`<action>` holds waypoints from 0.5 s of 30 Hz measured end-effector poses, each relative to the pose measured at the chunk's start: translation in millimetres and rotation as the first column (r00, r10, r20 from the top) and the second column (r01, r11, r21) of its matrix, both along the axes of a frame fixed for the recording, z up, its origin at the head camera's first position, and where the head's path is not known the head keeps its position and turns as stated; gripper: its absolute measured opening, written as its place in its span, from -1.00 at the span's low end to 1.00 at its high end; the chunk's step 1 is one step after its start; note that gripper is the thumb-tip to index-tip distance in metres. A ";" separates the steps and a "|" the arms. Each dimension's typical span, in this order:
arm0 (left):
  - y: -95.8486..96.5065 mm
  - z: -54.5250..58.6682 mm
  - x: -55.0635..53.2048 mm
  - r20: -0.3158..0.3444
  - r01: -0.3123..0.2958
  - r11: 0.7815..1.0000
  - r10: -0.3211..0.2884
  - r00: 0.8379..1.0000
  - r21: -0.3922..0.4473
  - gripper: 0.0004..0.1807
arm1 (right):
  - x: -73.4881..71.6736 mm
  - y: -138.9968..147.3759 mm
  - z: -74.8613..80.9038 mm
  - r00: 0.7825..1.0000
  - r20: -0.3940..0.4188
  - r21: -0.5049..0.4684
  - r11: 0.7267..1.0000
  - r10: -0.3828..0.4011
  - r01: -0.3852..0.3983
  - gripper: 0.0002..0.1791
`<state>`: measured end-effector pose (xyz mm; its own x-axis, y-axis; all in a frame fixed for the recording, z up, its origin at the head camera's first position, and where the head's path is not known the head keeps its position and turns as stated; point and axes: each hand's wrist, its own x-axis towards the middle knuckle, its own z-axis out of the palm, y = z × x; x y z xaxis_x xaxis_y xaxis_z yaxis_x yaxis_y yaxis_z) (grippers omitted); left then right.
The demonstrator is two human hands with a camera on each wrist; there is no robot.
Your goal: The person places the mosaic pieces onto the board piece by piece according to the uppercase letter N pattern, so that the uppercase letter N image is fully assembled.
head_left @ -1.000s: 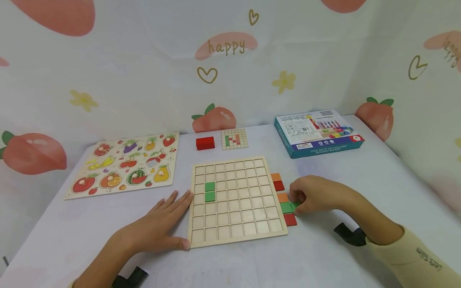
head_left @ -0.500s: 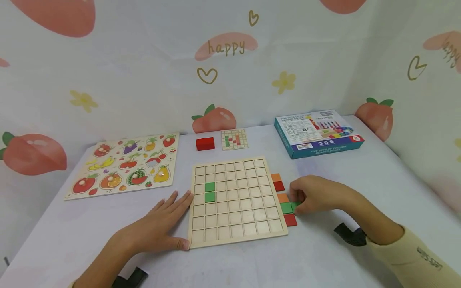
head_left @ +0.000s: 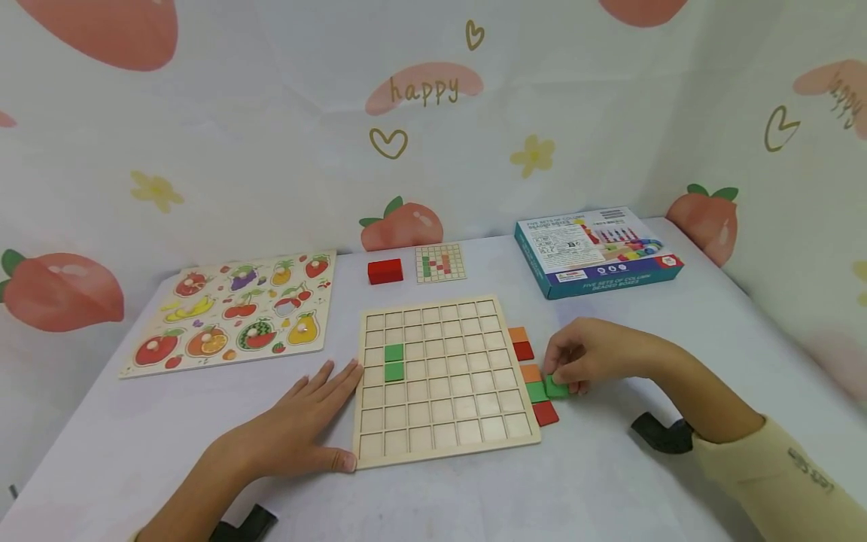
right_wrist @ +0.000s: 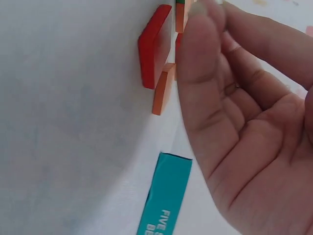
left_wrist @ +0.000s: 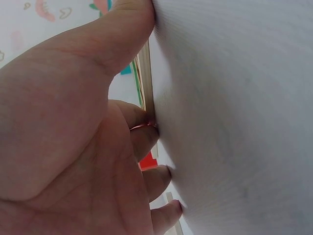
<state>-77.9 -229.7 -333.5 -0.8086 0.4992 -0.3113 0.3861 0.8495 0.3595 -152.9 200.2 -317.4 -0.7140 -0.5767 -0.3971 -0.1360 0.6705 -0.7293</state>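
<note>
A square wooden grid board [head_left: 450, 450] lies mid-table, with two green tiles [head_left: 393, 362] stacked in its second column. My left hand [head_left: 294, 425] rests flat beside it, fingers spread, thumb and fingertips at its left edge. At the right side, my right hand [head_left: 603, 350] pinches a green tile [head_left: 555, 388] between thumb and fingers, the tile tilted close over the table. Beside that tile, along the board's right edge, lie another green tile [head_left: 536, 392], two orange tiles [head_left: 530, 373] and two red tiles [head_left: 546, 413]. The right wrist view shows a red tile [right_wrist: 155, 49] near the curled fingers.
Behind the board are a red block [head_left: 385, 272] and a small pattern card [head_left: 441, 263] with coloured squares. A fruit puzzle board [head_left: 233, 312] lies at the left. The teal toy box [head_left: 599, 252] sits at the back right, against the cloth backdrop.
My right hand has shifted slightly and lifted the near side of the green tile, which now shows more between thumb and fingers. The left hand stays in place.
</note>
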 end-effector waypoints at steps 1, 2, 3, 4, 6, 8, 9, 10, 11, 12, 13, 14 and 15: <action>-0.2 0.0 0.1 -0.002 0.001 1.000 -0.001 1.000 0.000 0.33 | -1.2 1.0 -0.5 1.000 0.006 -0.015 1.000 -0.008 0.008 -0.94; -0.5 -0.1 0.2 -0.005 0.003 1.000 -0.003 1.000 0.000 0.34 | -2.4 1.9 -0.9 1.000 0.016 -0.033 0.999 -0.016 0.016 -0.93; -0.7 0.1 0.2 -0.007 0.004 1.000 -0.004 1.000 -0.001 0.33 | -3.4 2.7 -1.3 0.999 0.027 -0.049 0.998 -0.023 0.025 -0.92; -0.8 0.1 0.2 -0.008 0.006 1.000 -0.006 1.000 0.002 0.33 | -4.3 3.4 -1.7 0.999 0.036 -0.065 0.997 -0.030 0.032 -0.91; -0.6 0.6 0.0 -0.006 0.007 1.000 -0.007 1.000 0.006 0.33 | -5.6 4.4 -2.8 0.997 0.058 -0.093 0.994 -0.044 0.049 -0.90; -0.2 0.6 0.0 -0.001 0.006 1.000 -0.006 1.000 0.010 0.33 | -6.6 4.1 -3.5 0.995 0.079 -0.120 0.990 -0.057 0.067 -0.88; 0.1 0.8 0.1 0.002 0.005 1.000 -0.005 1.000 0.011 0.33 | -7.2 3.2 -4.0 0.994 0.085 -0.132 0.989 -0.062 0.073 -0.87; 0.3 0.7 0.2 0.003 0.004 1.000 -0.004 1.000 0.011 0.33 | -7.8 1.9 -4.1 0.994 0.090 -0.144 0.987 -0.065 0.077 -0.86; 0.4 0.8 0.3 0.004 0.003 1.000 -0.003 1.000 0.009 0.33 | -8.4 0.2 -4.2 0.993 0.098 -0.154 0.985 -0.067 0.082 -0.86; 0.5 0.7 0.5 0.004 0.001 1.000 -0.001 1.000 0.008 0.33 | -9.1 -1.9 -4.1 0.992 0.103 -0.163 0.983 -0.069 0.085 -0.85; 0.5 0.8 0.7 0.004 0.000 1.000 0.000 1.000 0.009 0.33 | -9.8 -4.4 -4.0 0.992 0.106 -0.171 0.981 -0.070 0.088 -0.84; 0.4 1.1 0.8 0.004 -0.002 1.000 0.002 1.000 0.007 0.33 | -10.9 -7.2 -4.1 0.991 0.113 -0.179 0.980 -0.069 0.089 -0.83; 0.3 1.2 0.9 0.003 -0.002 1.000 0.002 1.000 0.008 0.33 | -11.9 -10.4 -3.9 0.991 0.118 -0.183 0.979 -0.068 0.089 -0.83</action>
<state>-77.0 -229.5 -332.3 -0.8087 0.5001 -0.3096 0.3831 0.8473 0.3678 -164.8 189.8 -321.4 -0.7174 -0.5927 -0.3662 0.0002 0.5255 -0.8508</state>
